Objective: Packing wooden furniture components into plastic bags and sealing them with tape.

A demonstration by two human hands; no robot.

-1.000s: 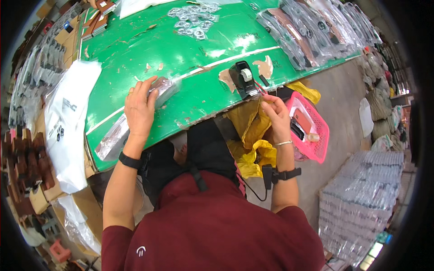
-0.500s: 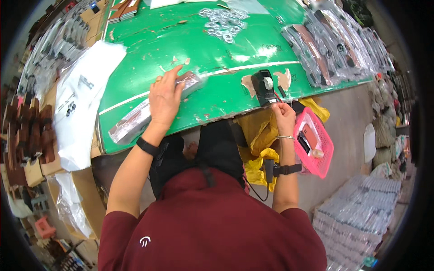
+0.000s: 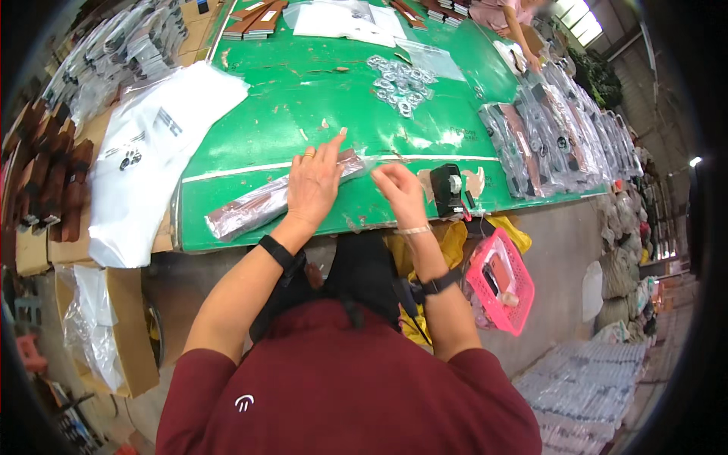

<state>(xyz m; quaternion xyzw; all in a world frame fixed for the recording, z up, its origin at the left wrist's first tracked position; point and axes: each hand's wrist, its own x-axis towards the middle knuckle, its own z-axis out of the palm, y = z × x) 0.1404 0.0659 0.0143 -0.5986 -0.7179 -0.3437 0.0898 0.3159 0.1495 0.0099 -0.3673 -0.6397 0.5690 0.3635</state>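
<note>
- While the left hand [image 3: 312,189] lies over the wrapped brown piece [image 3: 254,210] with fingers extended, we find it unclenched, resting on top rather than closed around it.
- We locate the wrapped brown piece on the green table [image 3: 262,140], its length running from 8 to 2 o'clock.
- We record the right hand [image 3: 400,193] at 3 o'clock of the left, fingers curled together just beside the piece's 2 o'clock end. We cannot tell whether they pinch anything or touch the film [image 3: 367,165] there.
- Risk, in our judgement: the wrapping is probably slick, so a sideways pull at that end could swivel the piece under a light palm.
- Risk: loose film could spring up or crease if the left hand lifts too early.
- Edges: the 8 o'clock end lies near the table's front edge; a push toward 6 o'clock could carry it over.
- Edges: we note the black tape dispenser [image 3: 446,191] at 3 o'clock of the right hand, also near that edge; a wide wrist swing could knock it off.
- Open room: green top bearing small scraps [image 3: 324,123] extends at 12 o'clock; ring packets [image 3: 402,85] bound it at 1 o'clock, white plastic sheeting [image 3: 136,201] at 9 to 10.
</note>
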